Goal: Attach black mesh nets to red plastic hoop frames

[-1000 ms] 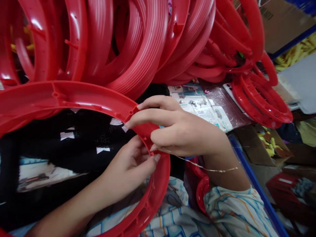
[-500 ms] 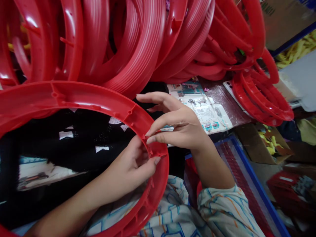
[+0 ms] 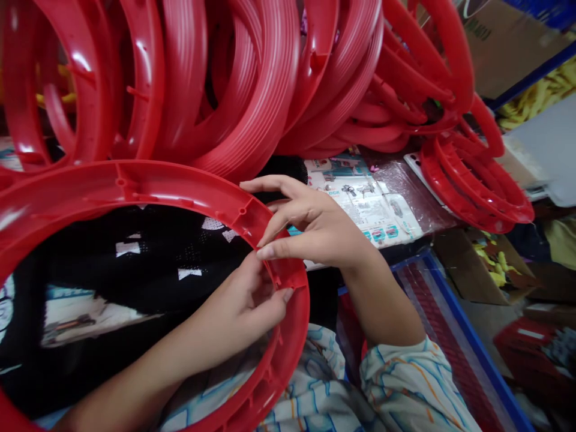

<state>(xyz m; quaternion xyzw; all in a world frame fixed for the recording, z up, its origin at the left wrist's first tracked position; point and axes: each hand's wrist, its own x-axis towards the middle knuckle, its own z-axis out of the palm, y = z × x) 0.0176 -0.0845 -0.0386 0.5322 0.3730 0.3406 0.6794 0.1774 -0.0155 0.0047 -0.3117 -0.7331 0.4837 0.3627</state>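
Over there the one camera rides on the person's head, so it looks out from above their lap, forward and steeply down. It sits close to the work: the red ring [image 3: 180, 186] runs out of view at the left and bottom, while the left hand [image 3: 252, 294] and right hand [image 3: 317, 227] fall near the middle. The wearer's patterned sleeve [image 3: 405, 381] enters from below, nearest the lens. Farther forward, the stacked rings [image 3: 275, 90] fill the top and are cut by its edge. The view is wide enough, I notice, to look down past the right arm onto a cardboard box [image 3: 463, 277].
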